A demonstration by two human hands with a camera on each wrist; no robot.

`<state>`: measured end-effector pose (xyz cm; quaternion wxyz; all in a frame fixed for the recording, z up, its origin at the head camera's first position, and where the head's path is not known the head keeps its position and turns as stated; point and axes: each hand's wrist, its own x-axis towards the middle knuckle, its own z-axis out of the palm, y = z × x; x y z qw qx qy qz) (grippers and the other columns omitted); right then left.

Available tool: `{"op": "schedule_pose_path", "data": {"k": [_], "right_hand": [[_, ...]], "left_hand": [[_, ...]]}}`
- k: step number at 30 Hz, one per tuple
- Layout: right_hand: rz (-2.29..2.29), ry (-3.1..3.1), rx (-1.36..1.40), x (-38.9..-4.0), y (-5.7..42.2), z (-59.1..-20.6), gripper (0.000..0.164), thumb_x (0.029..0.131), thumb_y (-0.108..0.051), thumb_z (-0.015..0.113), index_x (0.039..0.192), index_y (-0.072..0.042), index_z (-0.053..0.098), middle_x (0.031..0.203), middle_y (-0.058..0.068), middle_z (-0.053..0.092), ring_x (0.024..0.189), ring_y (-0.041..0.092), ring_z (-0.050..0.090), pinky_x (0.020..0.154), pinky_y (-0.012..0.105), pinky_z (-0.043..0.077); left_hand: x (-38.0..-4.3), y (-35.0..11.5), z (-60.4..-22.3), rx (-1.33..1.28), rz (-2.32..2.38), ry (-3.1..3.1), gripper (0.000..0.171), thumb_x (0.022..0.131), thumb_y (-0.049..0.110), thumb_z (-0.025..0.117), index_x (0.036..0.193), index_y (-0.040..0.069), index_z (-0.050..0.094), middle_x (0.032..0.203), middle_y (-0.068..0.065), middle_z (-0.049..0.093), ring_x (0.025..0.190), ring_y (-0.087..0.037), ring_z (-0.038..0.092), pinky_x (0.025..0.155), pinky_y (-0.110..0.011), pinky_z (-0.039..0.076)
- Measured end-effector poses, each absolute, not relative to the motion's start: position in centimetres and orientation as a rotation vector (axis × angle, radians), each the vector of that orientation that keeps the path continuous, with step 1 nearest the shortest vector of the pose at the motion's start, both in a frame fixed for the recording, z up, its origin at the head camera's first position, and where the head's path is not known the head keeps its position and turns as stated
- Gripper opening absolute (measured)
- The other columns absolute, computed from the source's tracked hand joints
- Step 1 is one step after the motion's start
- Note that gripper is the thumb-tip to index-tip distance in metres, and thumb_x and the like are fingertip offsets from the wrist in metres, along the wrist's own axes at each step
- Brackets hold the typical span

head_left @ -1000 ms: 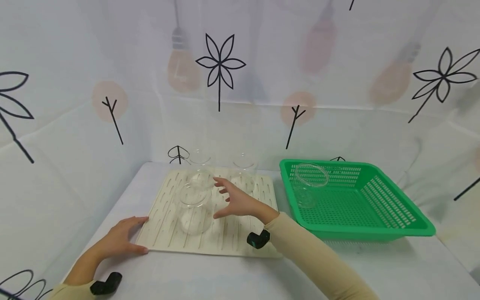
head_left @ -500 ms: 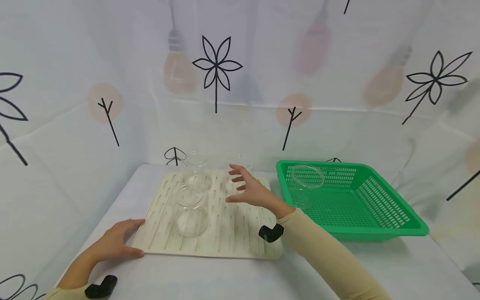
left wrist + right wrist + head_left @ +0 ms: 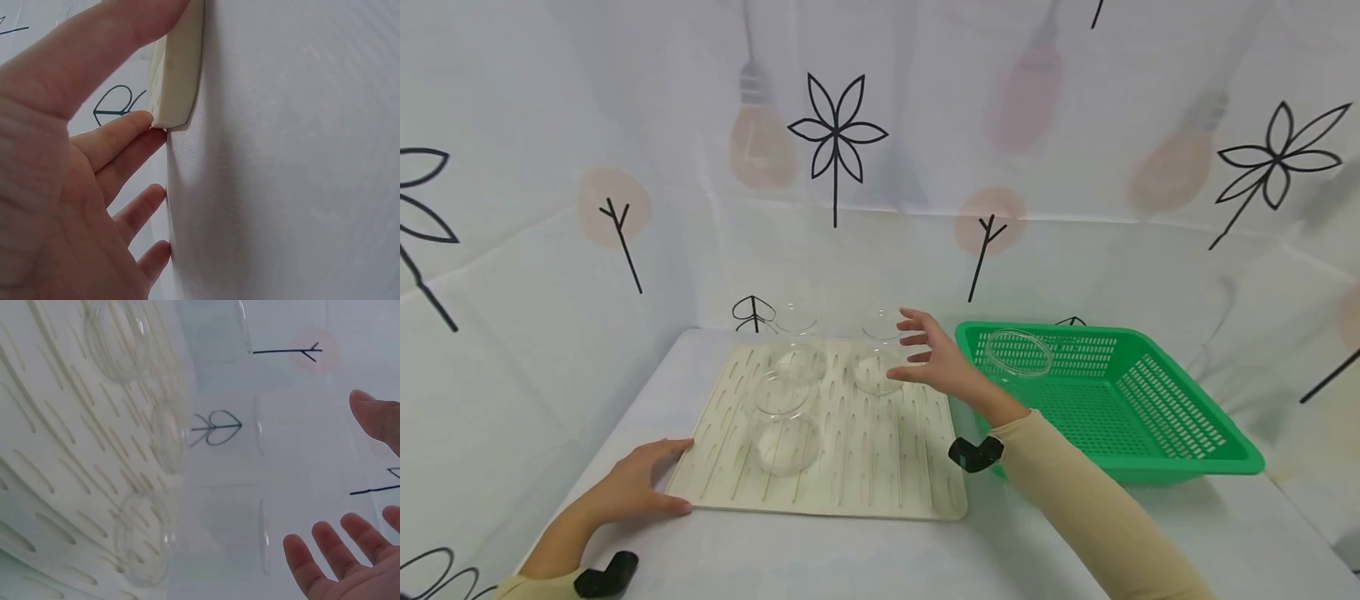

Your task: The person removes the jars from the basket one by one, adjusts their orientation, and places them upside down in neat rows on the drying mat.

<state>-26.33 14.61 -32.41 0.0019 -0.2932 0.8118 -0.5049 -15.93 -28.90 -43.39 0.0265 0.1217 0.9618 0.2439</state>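
Note:
Three clear glasses stand upright on a cream ridged drying mat point(image 3: 850, 483). The front glass point(image 3: 785, 429) is at the mat's left middle, the back-left glass point(image 3: 797, 346) behind it, and the back-right glass point(image 3: 872, 367) farther right. My right hand point(image 3: 943, 362) is raised beside the back-right glass, fingers spread in a loose curve and nothing between them. In the right wrist view, air shows between those fingers and the back-right glass point(image 3: 262, 537). My left hand point(image 3: 632, 487) rests at the mat's left edge, its extended fingertips touching the mat corner point(image 3: 178, 94).
To the right stands a green plastic basket point(image 3: 1157, 462) with perforated walls. Another clear glass point(image 3: 1018, 354) is inside it, at its left end. A white patterned cloth point(image 3: 880, 258) hangs behind the table, and white cloth point(image 3: 820, 558) covers the tabletop.
My right hand has moved right and back, from beside the front glass, past the back-right glass toward the basket. The left hand keeps its place at the mat's edge.

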Motion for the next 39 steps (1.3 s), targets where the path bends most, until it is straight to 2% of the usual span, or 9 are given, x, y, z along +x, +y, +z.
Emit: {"op": "schedule_pose_path", "data": {"k": [19, 29, 39], "right_hand": [[-1.683, 2.624, -0.720, -26.7, 19.4, -31.2, 0.083, 0.082, -0.014, 0.073, 0.146, -0.014, 0.021, 0.139, 0.012, 0.036, 0.121, 0.032, 0.043, 0.094, 0.048, 0.042], [-1.715, 2.659, -0.646, -26.9, 22.1, -31.0, 0.083, 0.084, -0.012, 0.071, 0.147, -0.010, 0.018, 0.140, 0.016, 0.033, 0.122, 0.041, 0.040, 0.089, 0.048, 0.045], [-1.700, 2.701, -0.581, -26.9, 24.7, -30.5, 0.086, 0.084, -0.018, 0.070, 0.149, -0.015, 0.013, 0.143, 0.015, 0.030, 0.127, 0.034, 0.036, 0.093, 0.046, 0.043]], "left_hand": [[-15.9, -28.8, -43.5, 0.341, 0.756, 2.960, 0.094, 0.058, 0.047, 0.084, 0.131, 0.000, 0.048, 0.132, -0.028, 0.045, 0.121, -0.050, 0.035, 0.092, -0.064, 0.031], [-16.0, -28.7, -43.6, 0.306, 0.772, 2.956, 0.097, 0.057, 0.050, 0.083, 0.132, 0.000, 0.048, 0.133, -0.028, 0.044, 0.122, -0.049, 0.034, 0.094, -0.064, 0.029], [-16.0, -28.8, -43.6, 0.316, 0.773, 2.960, 0.095, 0.058, 0.048, 0.084, 0.131, -0.001, 0.048, 0.132, -0.027, 0.045, 0.121, -0.049, 0.035, 0.093, -0.064, 0.030]]}}
